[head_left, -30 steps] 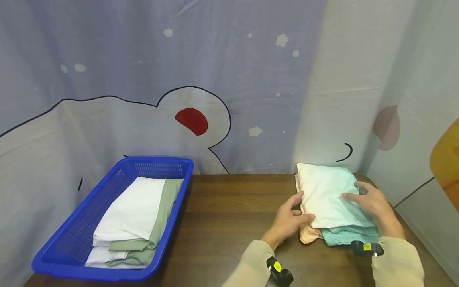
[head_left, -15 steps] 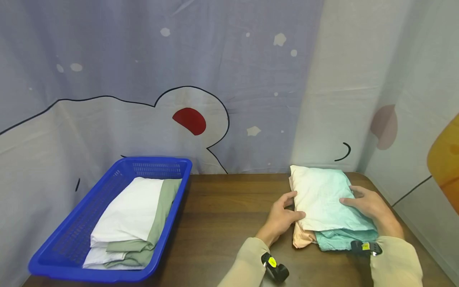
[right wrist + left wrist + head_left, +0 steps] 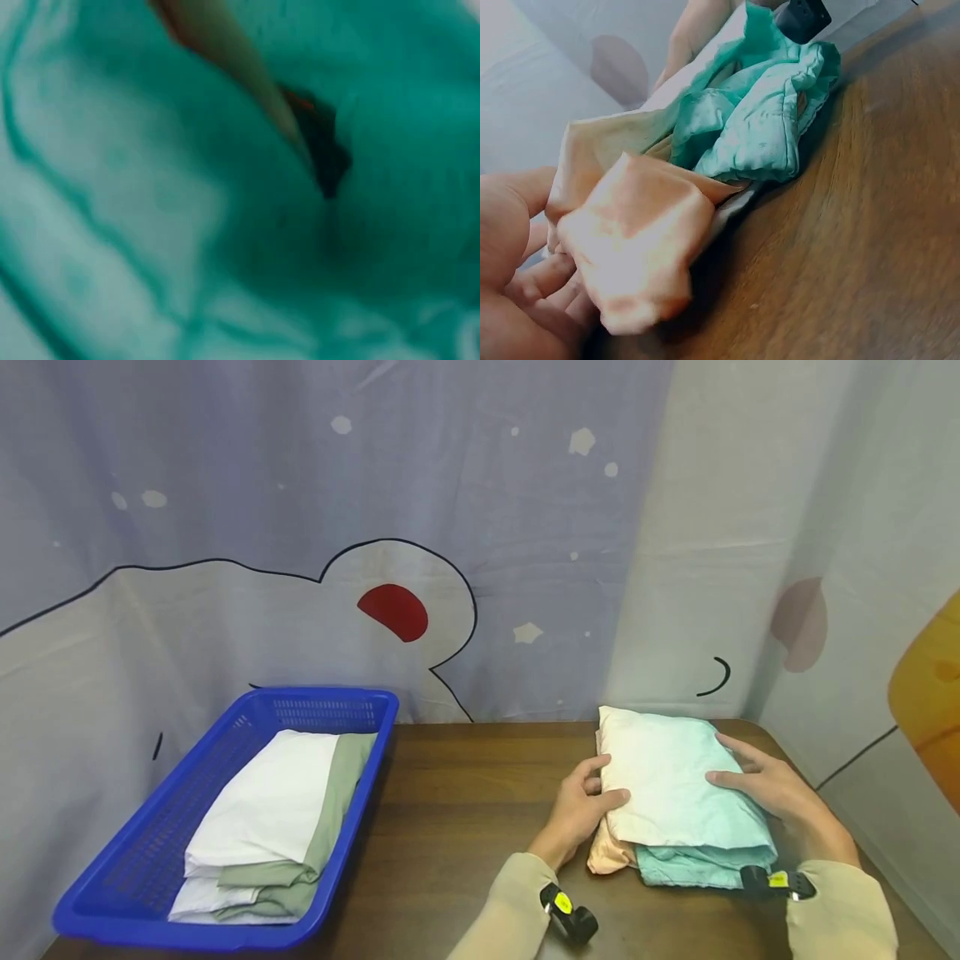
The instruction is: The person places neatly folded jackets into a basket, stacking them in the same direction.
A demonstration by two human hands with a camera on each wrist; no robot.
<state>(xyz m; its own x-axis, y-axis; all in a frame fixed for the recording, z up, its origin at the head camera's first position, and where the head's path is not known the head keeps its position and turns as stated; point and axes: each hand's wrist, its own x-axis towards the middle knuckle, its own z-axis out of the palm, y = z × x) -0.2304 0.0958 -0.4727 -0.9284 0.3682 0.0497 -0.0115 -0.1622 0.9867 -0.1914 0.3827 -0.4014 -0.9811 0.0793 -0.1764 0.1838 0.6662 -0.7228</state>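
Note:
A folded cloth (image 3: 667,785), cream fading into mint green, lies on the right of the table in the head view, with a peach layer and a mint layer showing under its front edge. At its left edge my left hand (image 3: 576,810) grips it, thumb on top and fingers down the side. The left wrist view shows those fingers curled beneath the peach fold (image 3: 641,240). My right hand (image 3: 787,793) rests at the right side with fingers spread, its thumb on the top layer. In the blurred right wrist view, mint fabric (image 3: 112,165) fills most of the picture.
A blue plastic basket (image 3: 356,822) stands on the left of the wooden table (image 3: 457,793). White and green folded cloth (image 3: 266,810) lies inside it. A printed curtain (image 3: 525,527) hangs behind the table and along its right side. Both wrists carry small black cameras.
The folded cloth has shifted slightly left and toward me, the left hand moving with it. My right hand's fingers have spread wider at its right edge.

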